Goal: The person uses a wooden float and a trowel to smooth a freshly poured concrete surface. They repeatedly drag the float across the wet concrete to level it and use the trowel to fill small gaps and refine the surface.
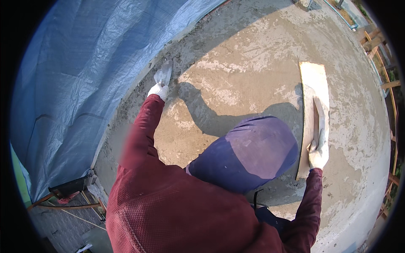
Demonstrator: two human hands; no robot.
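My left hand (159, 91), in a white knitted glove, is closed round a small trowel with a shiny metal blade (164, 72). The blade lies over the shaded left part of a rough grey-brown cement surface (236, 55). On the right, my gloved right hand (319, 154) grips the lower end of the handle on a long, pale plastering float (309, 122). The float stands lengthwise against or just over the cement; its contact cannot be made out. Both arms wear maroon sleeves. A rounded purple-blue cloth covering (253, 152) hides part of the surface between them.
A blue tarpaulin (84, 92) hangs along the left edge of the cement. Near the lower left are a black tray-like object (69, 187) and wooden strips. Timber pieces (391, 84) and a thin turquoise pipe (340, 15) run beyond the right edge.
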